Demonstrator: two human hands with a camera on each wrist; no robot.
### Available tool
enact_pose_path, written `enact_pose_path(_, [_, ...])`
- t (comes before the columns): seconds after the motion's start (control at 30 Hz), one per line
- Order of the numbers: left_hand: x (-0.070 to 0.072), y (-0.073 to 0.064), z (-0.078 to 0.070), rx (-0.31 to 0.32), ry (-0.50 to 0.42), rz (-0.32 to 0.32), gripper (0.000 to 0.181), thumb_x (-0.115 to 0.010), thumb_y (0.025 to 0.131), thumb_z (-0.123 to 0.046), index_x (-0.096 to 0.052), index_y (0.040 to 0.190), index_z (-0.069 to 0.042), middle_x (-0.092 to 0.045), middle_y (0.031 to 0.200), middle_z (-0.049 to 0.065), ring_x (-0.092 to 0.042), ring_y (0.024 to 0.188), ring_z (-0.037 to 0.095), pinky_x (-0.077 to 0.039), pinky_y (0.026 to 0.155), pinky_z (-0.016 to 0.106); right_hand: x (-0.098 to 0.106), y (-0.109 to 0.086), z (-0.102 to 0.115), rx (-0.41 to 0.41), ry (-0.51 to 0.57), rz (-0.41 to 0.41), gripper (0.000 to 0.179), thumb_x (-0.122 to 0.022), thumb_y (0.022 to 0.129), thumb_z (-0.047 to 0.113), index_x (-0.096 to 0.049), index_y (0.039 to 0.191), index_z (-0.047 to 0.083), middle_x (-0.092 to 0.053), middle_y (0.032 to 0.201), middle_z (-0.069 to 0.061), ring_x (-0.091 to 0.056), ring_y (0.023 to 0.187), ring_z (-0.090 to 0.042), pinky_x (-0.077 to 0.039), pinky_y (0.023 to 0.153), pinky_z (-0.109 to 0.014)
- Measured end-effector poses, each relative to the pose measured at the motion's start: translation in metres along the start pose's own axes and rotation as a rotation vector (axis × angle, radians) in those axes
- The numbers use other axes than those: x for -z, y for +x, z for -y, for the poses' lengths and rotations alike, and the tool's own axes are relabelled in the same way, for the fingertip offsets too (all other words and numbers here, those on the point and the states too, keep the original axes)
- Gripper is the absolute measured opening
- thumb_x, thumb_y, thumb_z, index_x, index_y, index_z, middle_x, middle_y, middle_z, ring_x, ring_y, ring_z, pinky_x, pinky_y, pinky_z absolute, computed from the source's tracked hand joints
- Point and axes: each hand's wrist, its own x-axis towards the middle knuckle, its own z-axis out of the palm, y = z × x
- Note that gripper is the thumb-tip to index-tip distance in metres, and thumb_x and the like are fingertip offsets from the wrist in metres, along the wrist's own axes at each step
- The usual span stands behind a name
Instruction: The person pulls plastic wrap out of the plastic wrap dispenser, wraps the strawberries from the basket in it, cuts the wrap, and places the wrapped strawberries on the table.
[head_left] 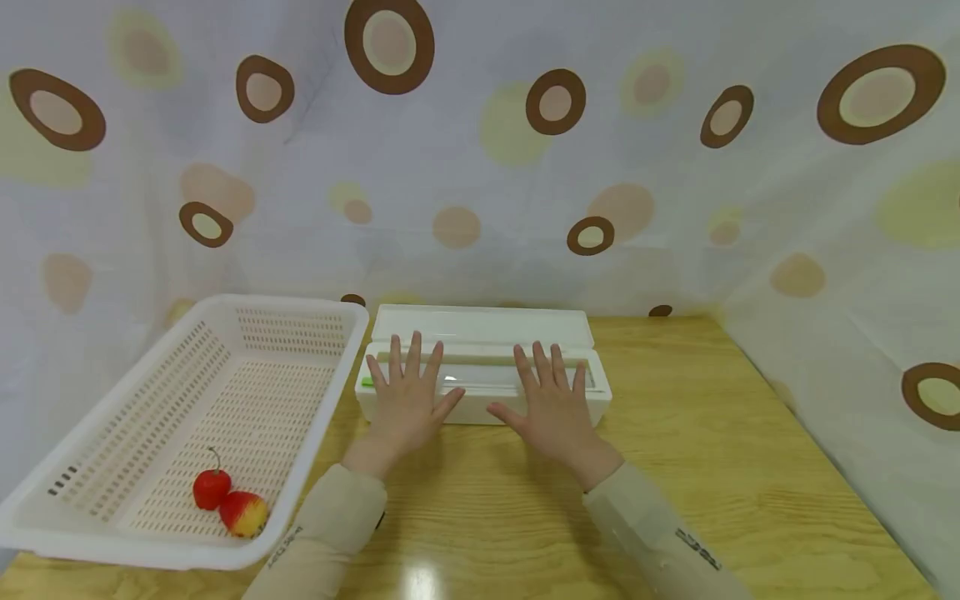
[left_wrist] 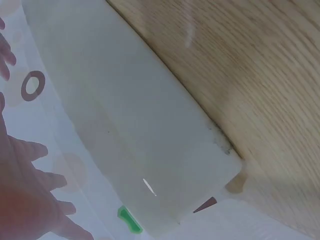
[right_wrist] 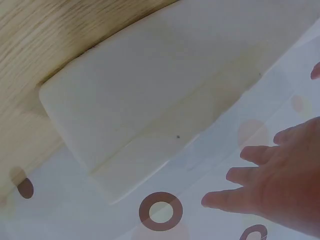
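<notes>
A long white cling film dispenser (head_left: 480,410) stands on the table, its lid (head_left: 483,325) raised at the back. Inside it shows a pale strip along its length. A small green slider (left_wrist: 130,220) sits at its left end. My left hand (head_left: 408,406) is spread over the left part of the dispenser, fingers straight and apart. Over the right part my right hand (head_left: 555,414) is spread likewise, thumb pointing inward. Neither hand holds anything. In the wrist views, the left fingers (left_wrist: 52,180) and the right fingers (right_wrist: 245,175) appear beside the dispenser's upper edge.
A white perforated plastic basket (head_left: 318,425) stands left of the dispenser. Lying in its near corner are a red toy cherry (head_left: 212,490) with a stem and a red-and-yellow fruit (head_left: 244,513). A spotted curtain (head_left: 465,183) hangs behind and along the right of the wooden table (head_left: 720,450).
</notes>
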Motion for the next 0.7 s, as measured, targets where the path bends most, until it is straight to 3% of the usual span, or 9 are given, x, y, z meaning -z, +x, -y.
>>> enact_pose_path(0.27, [-0.003,0.001,0.007,0.033,0.031,0.044,0.07,-0.04,0.094,-0.053,-0.025,0.148,-0.012,-0.011,0.155,0.021,-0.002,0.142,0.047,-0.001,0.105,0.072,0.011,-0.004,-0.024,-0.034,-0.053,0.011,0.083,-0.065,0.084,0.044,-0.025,0.148,0.008,-0.025,0.151,-0.023,-0.015,0.14,-0.047,-0.013,0.106,-0.07])
enact_pose_path(0.4, [-0.003,0.0,0.011,0.03,0.069,0.065,0.063,-0.04,0.095,-0.052,-0.031,0.146,-0.016,-0.014,0.155,0.021,-0.005,0.141,0.047,-0.004,0.105,0.072,0.019,-0.006,-0.042,-0.022,-0.115,0.022,0.07,-0.066,0.085,0.036,-0.037,0.143,0.008,-0.031,0.149,-0.021,-0.021,0.138,-0.047,-0.018,0.104,-0.07])
enact_pose_path(0.6, [-0.004,-0.003,0.018,0.021,0.069,0.068,0.046,-0.042,0.097,-0.042,-0.049,0.136,-0.018,-0.022,0.153,0.02,-0.01,0.14,0.048,-0.005,0.104,0.073,0.023,-0.013,-0.06,0.054,-0.228,-0.081,0.038,-0.067,0.084,0.026,-0.062,0.118,0.009,-0.05,0.135,-0.018,-0.04,0.127,-0.044,-0.036,0.098,-0.063])
enact_pose_path(0.7, [-0.005,-0.004,0.02,0.014,0.064,0.048,0.041,-0.043,0.097,-0.039,-0.054,0.13,-0.017,-0.027,0.151,0.019,-0.015,0.14,0.048,-0.006,0.104,0.073,0.021,-0.016,-0.064,0.084,-0.238,-0.121,0.026,-0.067,0.085,0.023,-0.068,0.108,0.011,-0.058,0.127,-0.016,-0.046,0.122,-0.04,-0.04,0.095,-0.059])
